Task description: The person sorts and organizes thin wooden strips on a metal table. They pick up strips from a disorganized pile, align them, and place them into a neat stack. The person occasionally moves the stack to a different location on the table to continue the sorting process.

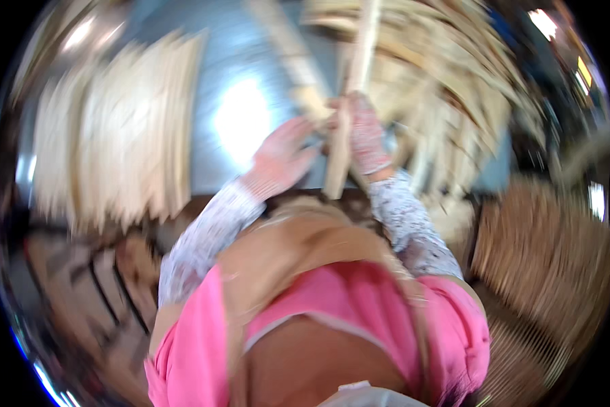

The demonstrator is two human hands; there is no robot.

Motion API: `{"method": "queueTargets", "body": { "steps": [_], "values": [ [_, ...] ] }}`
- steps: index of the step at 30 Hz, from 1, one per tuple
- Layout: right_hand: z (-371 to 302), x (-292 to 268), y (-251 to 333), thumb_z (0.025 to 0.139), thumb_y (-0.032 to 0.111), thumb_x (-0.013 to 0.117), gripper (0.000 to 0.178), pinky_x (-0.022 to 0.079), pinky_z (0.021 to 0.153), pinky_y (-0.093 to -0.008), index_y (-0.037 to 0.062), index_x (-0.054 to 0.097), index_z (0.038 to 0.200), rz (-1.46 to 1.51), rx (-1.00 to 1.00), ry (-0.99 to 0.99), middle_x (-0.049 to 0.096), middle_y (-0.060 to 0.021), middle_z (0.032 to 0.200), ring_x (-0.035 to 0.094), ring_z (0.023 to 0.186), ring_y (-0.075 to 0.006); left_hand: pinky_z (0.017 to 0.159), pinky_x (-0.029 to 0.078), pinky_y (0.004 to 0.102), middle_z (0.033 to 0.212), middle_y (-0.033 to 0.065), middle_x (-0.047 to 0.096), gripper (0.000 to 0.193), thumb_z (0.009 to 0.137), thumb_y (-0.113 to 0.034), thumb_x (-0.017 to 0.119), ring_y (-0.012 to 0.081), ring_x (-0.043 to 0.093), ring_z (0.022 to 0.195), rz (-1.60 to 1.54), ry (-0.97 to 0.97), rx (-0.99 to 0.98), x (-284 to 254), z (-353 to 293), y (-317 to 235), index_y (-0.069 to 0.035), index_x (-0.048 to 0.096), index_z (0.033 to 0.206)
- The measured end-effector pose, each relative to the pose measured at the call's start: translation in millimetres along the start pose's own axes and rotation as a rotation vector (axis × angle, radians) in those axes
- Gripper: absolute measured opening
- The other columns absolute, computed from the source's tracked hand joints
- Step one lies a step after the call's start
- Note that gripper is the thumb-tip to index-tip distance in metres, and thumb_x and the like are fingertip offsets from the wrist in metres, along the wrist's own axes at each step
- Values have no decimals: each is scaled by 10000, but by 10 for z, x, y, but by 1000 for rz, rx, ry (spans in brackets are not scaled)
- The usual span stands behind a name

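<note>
Both my hands wear pale pinkish gloves, with patterned sleeves over the forearms, and motion blurs them. My right hand (366,134) is closed round a long, light wooden strip (363,51), which points away from me over the metal table; its near end reaches the table's front edge. Just left of it, my left hand (281,157) has its thumb apart from its outstretched fingers. Its fingertips are close to the near end of a second wooden strip (288,47), which lies slanted on the table. Whether they touch it cannot be made out.
A row of wooden strips (132,129) lies side by side at the left of the metal table (213,74). A loose heap of strips (447,61) covers its right. Stacked wood (545,261) stands lower right, and more wooden pieces (74,278) lie lower left.
</note>
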State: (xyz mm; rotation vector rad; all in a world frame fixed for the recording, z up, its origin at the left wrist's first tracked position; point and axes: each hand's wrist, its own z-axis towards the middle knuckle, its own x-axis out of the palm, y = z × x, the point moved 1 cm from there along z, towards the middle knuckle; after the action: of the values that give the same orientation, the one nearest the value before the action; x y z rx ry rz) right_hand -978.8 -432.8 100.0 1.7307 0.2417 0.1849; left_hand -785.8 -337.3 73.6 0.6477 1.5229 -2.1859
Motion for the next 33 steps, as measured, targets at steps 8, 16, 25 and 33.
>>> {"method": "queueTargets", "body": {
  "steps": [8, 16, 25, 33],
  "values": [
    [-1345, -3494, -1122, 1094, 264, 577, 299, 577, 818, -358, 26, 703, 1224, -667, 1, -650, 722, -102, 1020, 690, 885, -218, 1145, 473, 480, 1415, 245, 647, 433, 1024, -239, 623, 416, 594, 1342, 70, 285, -367, 912, -594, -551, 6, 656, 1380],
    [-1530, -1955, -875, 1081, 643, 486, 675, 523, 600, -334, 6, 658, 1225, 444, 348, -30, 707, -111, 914, 635, 695, -210, 1026, 535, 456, 1224, 185, 710, 349, 1002, -308, 696, 382, 689, 1111, 552, -787, -865, -83, -1743, 108, -54, 727, 1240],
    [-908, 151, -445, 1029, 199, 594, 285, 544, 638, -318, -56, 664, 1134, -54, 400, 515, 702, -105, 884, 666, 697, -167, 1118, 446, 394, 1322, 208, 722, 844, 986, -682, 624, 301, 634, 1256, -370, -1438, -1500, -1226, -3515, 1495, 80, 686, 1344],
    [-413, 2288, 80, 1044, 268, 640, 331, 563, 702, -320, -27, 671, 1190, -410, 245, 709, 705, -73, 907, 670, 742, -163, 1012, 477, 371, 1257, 113, 749, 569, 939, -433, 811, 229, 655, 1143, -936, -1503, -1089, -1359, -3540, 1594, -7, 740, 1311]
  ]
}}
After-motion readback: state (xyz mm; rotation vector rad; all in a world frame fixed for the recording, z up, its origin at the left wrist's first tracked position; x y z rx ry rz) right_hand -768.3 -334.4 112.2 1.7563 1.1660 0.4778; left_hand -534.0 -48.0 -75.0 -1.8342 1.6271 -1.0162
